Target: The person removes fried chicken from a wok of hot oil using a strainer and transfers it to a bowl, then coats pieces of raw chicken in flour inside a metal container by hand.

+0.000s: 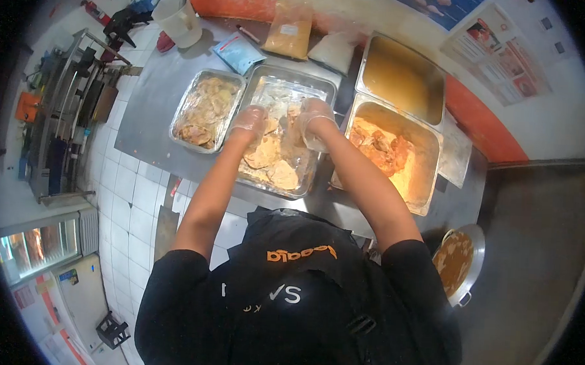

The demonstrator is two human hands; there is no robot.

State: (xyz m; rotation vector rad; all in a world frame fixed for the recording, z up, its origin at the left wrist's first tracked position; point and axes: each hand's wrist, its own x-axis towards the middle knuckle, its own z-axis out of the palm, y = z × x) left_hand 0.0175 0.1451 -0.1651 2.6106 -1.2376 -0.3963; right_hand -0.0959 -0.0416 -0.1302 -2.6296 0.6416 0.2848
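Both hands wear clear plastic gloves and reach into a metal tray (323,86) holding pale, flat, coated pieces (283,174). My left hand (250,120) is at the tray's left side, above the pieces; its fingertips are too blurred to make out. Near the tray's right side is my right hand (317,118), next to a coated piece, its fingers hidden by the glove and the angle. Left of this tray stands a foil-like tray (176,128) of raw-looking meat pieces. To the right, a deep steel pan (434,169) holds orange-red meat on yellowish powder.
Behind that pan is another steel pan (440,78) of yellow-brown liquid. Bags of powder (290,32), a blue packet (238,52) and a white pitcher (177,22) stand at the table's back. A pot (477,256) of brown liquid sits at the lower right.
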